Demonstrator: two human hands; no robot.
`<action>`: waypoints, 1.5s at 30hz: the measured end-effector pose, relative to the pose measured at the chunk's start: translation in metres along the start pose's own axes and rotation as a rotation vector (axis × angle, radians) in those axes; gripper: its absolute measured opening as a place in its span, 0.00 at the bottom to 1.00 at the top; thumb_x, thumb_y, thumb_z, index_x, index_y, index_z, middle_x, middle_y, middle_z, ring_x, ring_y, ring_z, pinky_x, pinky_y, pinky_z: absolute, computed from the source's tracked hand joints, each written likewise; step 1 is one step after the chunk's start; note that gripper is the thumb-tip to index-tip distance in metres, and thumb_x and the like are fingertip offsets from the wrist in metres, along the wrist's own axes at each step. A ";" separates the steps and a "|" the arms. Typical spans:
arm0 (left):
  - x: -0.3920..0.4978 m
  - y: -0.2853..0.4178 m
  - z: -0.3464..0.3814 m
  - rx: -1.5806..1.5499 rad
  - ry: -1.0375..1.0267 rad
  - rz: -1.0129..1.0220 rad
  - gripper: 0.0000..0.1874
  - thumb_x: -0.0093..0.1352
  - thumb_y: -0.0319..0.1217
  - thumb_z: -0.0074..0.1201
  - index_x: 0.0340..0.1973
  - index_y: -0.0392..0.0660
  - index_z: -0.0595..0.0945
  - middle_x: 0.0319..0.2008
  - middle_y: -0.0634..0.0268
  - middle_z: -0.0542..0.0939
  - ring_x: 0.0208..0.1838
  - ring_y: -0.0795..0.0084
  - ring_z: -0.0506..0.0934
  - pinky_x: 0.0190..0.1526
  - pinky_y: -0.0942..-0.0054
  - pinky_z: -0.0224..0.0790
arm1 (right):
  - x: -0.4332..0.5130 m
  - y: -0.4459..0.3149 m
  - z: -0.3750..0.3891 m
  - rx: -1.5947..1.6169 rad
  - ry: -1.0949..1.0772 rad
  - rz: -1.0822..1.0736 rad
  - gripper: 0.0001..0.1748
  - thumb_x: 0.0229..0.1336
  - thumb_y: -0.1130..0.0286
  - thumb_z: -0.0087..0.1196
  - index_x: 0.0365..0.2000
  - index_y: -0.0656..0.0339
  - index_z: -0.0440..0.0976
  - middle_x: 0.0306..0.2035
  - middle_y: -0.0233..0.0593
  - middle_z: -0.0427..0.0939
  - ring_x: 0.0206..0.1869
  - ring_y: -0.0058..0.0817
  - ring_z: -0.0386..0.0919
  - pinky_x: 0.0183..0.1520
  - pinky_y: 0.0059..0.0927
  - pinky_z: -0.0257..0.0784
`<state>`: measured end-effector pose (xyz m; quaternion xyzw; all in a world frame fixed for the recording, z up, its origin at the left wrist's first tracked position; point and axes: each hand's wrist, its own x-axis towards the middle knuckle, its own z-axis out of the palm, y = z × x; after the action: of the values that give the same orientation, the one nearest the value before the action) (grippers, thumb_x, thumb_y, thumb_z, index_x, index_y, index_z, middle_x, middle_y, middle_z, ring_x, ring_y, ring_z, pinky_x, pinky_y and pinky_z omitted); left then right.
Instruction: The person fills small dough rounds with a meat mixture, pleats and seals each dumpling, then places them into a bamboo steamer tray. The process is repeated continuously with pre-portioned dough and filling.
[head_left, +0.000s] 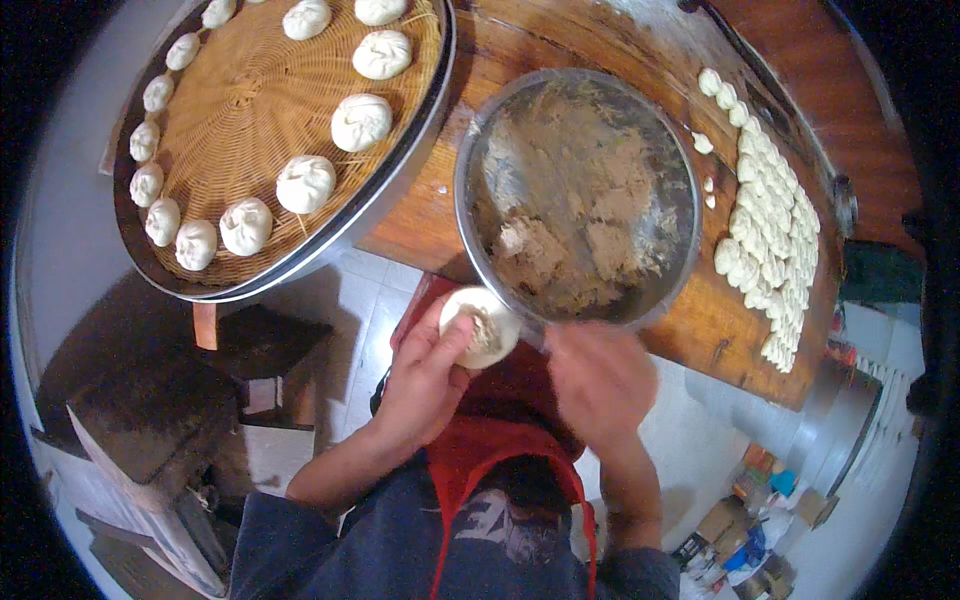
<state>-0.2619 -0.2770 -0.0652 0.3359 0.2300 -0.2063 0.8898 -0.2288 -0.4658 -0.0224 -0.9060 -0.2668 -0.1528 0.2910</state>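
My left hand (431, 360) holds a round dough wrapper (504, 322), its thumb on a dab of filling (484, 334) in the middle. To its right my right hand (600, 375) is blurred, its fingers closed around what looks like a metal utensil whose tip lies by the wrapper; the grip is partly hidden. Beyond both hands is a metal bowl (691, 217) of brown filling (615, 180). At the upper left, pleated buns (306, 184) are arranged around a woven wicker tray (247, 135) set in a round metal-rimmed steamer (345, 251).
Many small dough pieces (772, 225) lie close together on the right of the wooden table (697, 315), with a few scraps (703, 142) beside them. A large metal cylinder (832, 420) stands below the table's right end. Boxes (724, 525) are on the floor at lower right.
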 end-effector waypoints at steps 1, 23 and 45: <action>0.003 0.000 0.000 0.017 0.022 -0.008 0.25 0.81 0.37 0.44 0.69 0.38 0.66 0.62 0.56 0.77 0.63 0.60 0.77 0.67 0.58 0.70 | 0.005 0.005 -0.004 -0.047 0.039 0.046 0.16 0.47 0.75 0.70 0.40 0.60 0.85 0.38 0.40 0.86 0.37 0.37 0.83 0.41 0.36 0.80; 0.002 0.006 0.012 -0.166 -0.140 0.027 0.36 0.69 0.31 0.59 0.70 0.40 0.63 0.64 0.56 0.74 0.67 0.61 0.73 0.71 0.60 0.63 | 0.000 0.009 0.006 0.039 -0.009 0.164 0.11 0.52 0.73 0.68 0.38 0.59 0.85 0.37 0.40 0.86 0.37 0.38 0.84 0.42 0.38 0.80; 0.009 -0.006 0.008 -0.067 -0.029 0.030 0.21 0.80 0.32 0.45 0.67 0.41 0.67 0.62 0.57 0.76 0.65 0.62 0.76 0.69 0.57 0.68 | 0.030 0.024 0.014 -0.138 -0.199 0.187 0.08 0.54 0.70 0.66 0.36 0.56 0.85 0.37 0.38 0.85 0.38 0.40 0.81 0.43 0.41 0.77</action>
<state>-0.2557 -0.2884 -0.0678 0.3063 0.2187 -0.1902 0.9067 -0.1893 -0.4619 -0.0309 -0.9553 -0.1979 -0.0523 0.2133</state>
